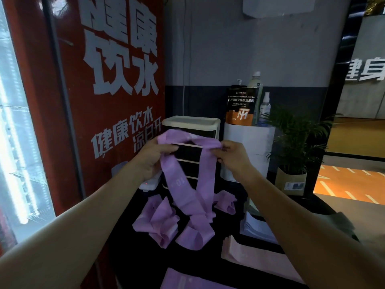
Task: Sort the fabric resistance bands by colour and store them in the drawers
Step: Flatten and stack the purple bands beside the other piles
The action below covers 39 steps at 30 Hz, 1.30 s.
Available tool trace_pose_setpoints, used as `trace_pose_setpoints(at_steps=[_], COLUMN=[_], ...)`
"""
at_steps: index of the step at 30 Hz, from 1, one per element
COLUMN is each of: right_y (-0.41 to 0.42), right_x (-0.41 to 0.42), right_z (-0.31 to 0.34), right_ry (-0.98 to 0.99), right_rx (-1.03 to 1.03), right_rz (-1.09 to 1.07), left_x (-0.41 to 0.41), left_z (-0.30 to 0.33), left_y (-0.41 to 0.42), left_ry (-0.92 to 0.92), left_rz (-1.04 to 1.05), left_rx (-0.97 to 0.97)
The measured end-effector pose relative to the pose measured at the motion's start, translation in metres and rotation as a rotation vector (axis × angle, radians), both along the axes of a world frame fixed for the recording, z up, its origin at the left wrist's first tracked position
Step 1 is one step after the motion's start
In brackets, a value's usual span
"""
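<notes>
Step in hand, as I judge it: straightening one lilac fabric resistance band (188, 176) before it goes into the small white-framed drawer unit with dark fronts (192, 151).

To do it well I would draw the top edge taut, let the loop hang free of the heap, fold it flat, and only then free a hand for a drawer; all visible drawers look closed.

Left hand (155, 158): fingers curled round the band's upper left end, gripping it.
Right hand (231, 156): thumb and fingertips pinch the upper right end; the other fingers are bent in.

The band spans between the two hands, in front of the drawer unit. Its two strands drop below the fingers, cross, and reach the loose lilac bands (158, 224) heaped on the black tabletop (208, 259). Whether the hanging end touches the heap or is snagged in it, I cannot tell.

A flat stack of pale pink bands (250, 255) lies near the right forearm, apart from the lilac heap.
</notes>
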State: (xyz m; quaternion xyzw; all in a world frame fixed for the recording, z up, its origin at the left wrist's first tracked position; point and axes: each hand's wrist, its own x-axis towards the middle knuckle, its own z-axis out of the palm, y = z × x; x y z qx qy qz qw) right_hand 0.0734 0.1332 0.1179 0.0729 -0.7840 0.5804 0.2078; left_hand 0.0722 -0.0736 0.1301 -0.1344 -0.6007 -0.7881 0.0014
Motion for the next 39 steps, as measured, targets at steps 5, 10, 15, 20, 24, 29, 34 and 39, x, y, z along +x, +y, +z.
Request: trace_pose_setpoints(at_steps=[5,10,15,20,24,29,34,39], right_y=[0.024,0.04,0.045,0.049,0.054,0.054,0.042,0.021], right_x=[0.003,0.006,0.018,0.027,0.032,0.038,0.046,0.054], right_z=[0.0,-0.004,0.0,0.005,-0.001,-0.009,-0.008,0.002], right_ry=[0.095,0.151,0.165,0.164,0.117,0.061,0.038,0.061], right_rx=[0.02,0.172,0.186,0.155,0.149,0.135,0.087,0.041], right_rz=[-0.207,-0.346,-0.343,-0.343,-0.36,-0.333,-0.187,-0.058], left_x=[-0.003,-0.003,0.009,0.02,0.029,0.039,0.048,0.044], left_z=[-0.017,-0.027,-0.027,-0.03,-0.031,-0.03,-0.031,-0.029], left_y=[-0.016,-0.017,-0.011,-0.009,-0.008,-0.006,0.001,0.018], left_ry=[0.014,0.032,-0.066,-0.125,-0.18,-0.164,-0.183,-0.037], left_rz=[0.158,0.134,0.003,-0.188,-0.169,-0.246,-0.409,-0.265], left_rx=[-0.31,-0.45,-0.311,-0.183,-0.29,-0.407,-0.758,-0.856])
